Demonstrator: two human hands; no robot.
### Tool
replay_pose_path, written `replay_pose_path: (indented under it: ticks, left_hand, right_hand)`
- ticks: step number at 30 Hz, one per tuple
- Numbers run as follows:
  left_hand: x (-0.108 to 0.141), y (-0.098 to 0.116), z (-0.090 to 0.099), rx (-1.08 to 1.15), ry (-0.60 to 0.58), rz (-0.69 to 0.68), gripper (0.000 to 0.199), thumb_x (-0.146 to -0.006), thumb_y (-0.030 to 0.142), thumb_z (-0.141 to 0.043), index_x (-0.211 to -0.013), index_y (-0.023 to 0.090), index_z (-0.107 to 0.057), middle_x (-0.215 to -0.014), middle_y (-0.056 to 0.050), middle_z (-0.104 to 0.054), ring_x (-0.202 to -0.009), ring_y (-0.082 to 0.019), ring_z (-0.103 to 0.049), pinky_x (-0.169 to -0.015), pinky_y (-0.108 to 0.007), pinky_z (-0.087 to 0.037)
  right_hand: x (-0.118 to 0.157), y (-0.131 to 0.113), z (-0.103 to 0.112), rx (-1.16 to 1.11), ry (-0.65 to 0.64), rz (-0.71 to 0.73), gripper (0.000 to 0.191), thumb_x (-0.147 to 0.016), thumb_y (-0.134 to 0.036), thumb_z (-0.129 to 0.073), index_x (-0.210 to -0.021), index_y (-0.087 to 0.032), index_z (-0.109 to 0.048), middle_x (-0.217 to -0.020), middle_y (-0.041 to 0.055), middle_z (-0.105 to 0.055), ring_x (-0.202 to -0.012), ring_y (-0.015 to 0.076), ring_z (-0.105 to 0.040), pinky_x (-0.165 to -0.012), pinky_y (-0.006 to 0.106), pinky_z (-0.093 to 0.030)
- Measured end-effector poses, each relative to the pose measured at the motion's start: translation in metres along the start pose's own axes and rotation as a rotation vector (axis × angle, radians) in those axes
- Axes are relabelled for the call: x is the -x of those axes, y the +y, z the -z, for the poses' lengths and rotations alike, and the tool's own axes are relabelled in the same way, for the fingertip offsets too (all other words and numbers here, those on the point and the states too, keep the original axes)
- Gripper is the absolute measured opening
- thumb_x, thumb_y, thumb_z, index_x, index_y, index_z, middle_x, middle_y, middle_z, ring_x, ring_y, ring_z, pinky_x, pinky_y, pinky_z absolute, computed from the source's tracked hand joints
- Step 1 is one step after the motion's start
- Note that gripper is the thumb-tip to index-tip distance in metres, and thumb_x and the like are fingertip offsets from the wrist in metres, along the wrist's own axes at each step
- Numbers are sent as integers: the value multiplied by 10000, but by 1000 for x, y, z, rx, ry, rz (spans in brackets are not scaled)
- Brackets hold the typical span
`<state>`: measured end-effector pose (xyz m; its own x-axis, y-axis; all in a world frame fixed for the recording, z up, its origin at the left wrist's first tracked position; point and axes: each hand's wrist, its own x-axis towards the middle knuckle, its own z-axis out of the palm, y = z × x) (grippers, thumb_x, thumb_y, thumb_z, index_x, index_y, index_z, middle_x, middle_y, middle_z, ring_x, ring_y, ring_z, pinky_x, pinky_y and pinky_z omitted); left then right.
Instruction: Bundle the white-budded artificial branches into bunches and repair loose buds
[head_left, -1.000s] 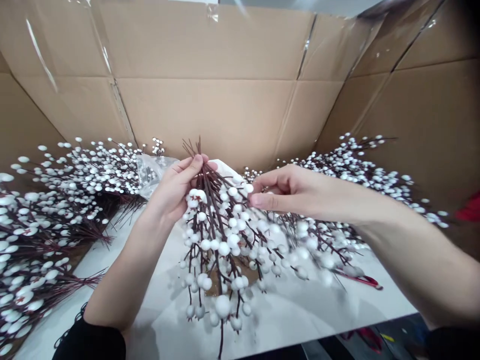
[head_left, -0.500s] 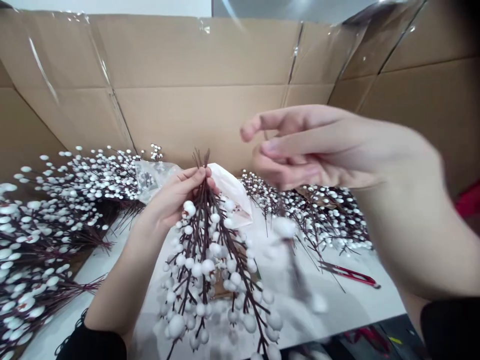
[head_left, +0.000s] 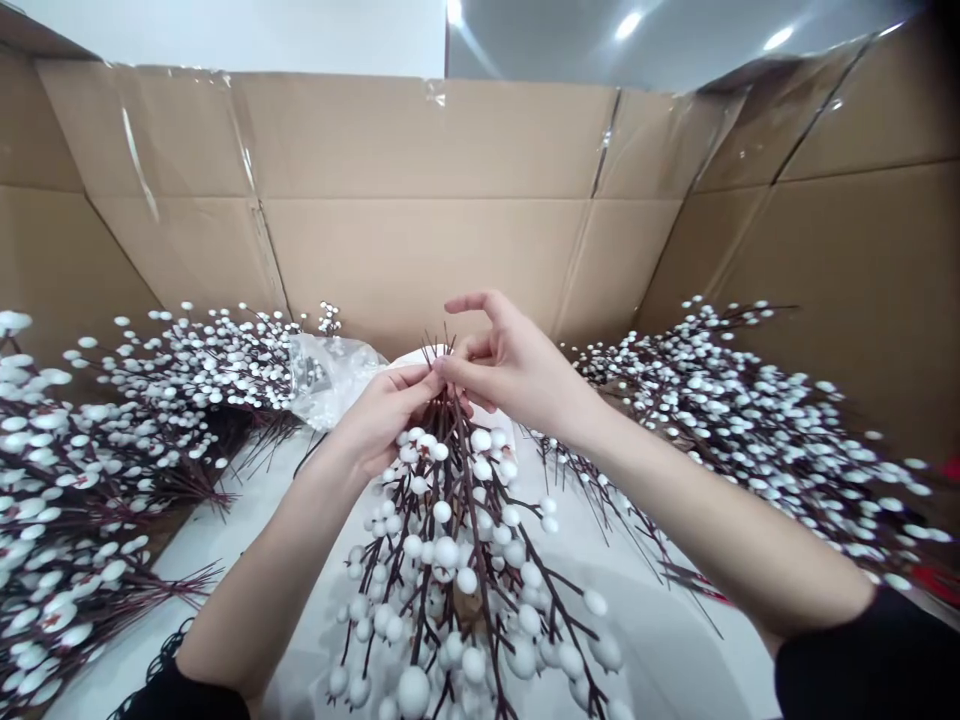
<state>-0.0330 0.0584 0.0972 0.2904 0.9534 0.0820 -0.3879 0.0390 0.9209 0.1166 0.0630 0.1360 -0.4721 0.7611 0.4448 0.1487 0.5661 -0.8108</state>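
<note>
A bunch of artificial white berry branches [head_left: 448,553] hangs head down in front of me, its brown stem ends pointing up. My left hand [head_left: 391,408] is closed around the stems just below their tips. From the other side my right hand [head_left: 517,372] meets it, thumb and fingers pinching stems at the same spot, with the index finger raised. The fingertips of both hands almost touch. Part of the grip is hidden behind the fingers.
Piles of white berry branches lie at the left [head_left: 67,480] and right [head_left: 757,430]. A clear plastic bag [head_left: 330,375] sits behind my left hand. Red-handled snips [head_left: 697,582] are partly hidden by my right forearm. Cardboard walls [head_left: 420,150] surround the white tabletop [head_left: 667,660].
My right hand has come in from the right with a berry branch and now holds it against the bunch. My left hand keeps its hold. The view has tilted up slightly.
</note>
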Motion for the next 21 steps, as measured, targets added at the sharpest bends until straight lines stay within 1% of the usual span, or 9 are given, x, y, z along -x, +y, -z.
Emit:
replay_pose_path:
  ticks: [3, 5, 7, 10, 13, 16, 21]
  left_hand:
    - [-2, -2, 2, 11, 77, 15, 84, -816, 166, -635, -766, 132, -692, -593, -19, -660, -491, -104, -599, -483, -190, -454]
    - [-4, -2, 2, 2, 121, 22, 84, -809, 147, -634, -742, 135, -684, -552, 1, -625, -451, -84, -559, -462, -177, -430]
    - [-5, -1, 3, -13, 141, 27, 76, -789, 135, -651, -717, 138, -677, -537, 9, -609, -441, -79, -545, -459, -174, -424]
    - [-6, 1, 3, -24, 141, 28, 39, -763, 122, -670, -734, 144, -685, -588, 0, -643, -477, -89, -577, -468, -176, -438]
    - [-7, 4, 4, -13, 125, 43, 52, -773, 116, -652, -764, 152, -689, -630, -2, -665, -493, -88, -585, -468, -172, -449]
    - [-8, 4, 5, -5, 104, 66, 72, -793, 116, -628, -783, 148, -691, -631, -3, -660, -499, -84, -586, -460, -164, -448]
    - [-8, 4, 6, 12, 120, 83, 106, -802, 89, -601, -772, 132, -693, -662, -15, -668, -524, -88, -599, -478, -167, -453]
  right_hand:
    - [1, 5, -5, 260, 74, 142, 418, -817, -151, -550, -1187, -190, -360, -592, -75, -524, -525, 110, -521, -536, 242, -388]
    - [0, 9, -8, 411, 104, 221, 385, -822, -143, -524, -1177, -180, -381, -621, -74, -493, -565, 107, -491, -579, 251, -362]
    - [-1, 14, -9, 491, 110, 259, 341, -834, -147, -501, -1157, -180, -397, -643, -72, -457, -587, 107, -459, -594, 253, -331]
    - [-5, 20, -6, 493, 88, 271, 249, -852, -169, -498, -1089, -186, -426, -625, -78, -405, -583, 107, -420, -598, 256, -308]
    - [-8, 24, -3, 444, 73, 249, 170, -862, -195, -515, -1017, -200, -444, -599, -85, -373, -558, 106, -388, -590, 261, -297]
    - [-8, 26, -1, 401, 73, 218, 129, -861, -204, -531, -966, -211, -456, -588, -85, -366, -545, 102, -370, -581, 262, -292]
    - [-4, 26, -3, 357, 84, 219, 76, -845, -174, -539, -862, -209, -474, -589, -73, -392, -554, 98, -380, -584, 263, -303]
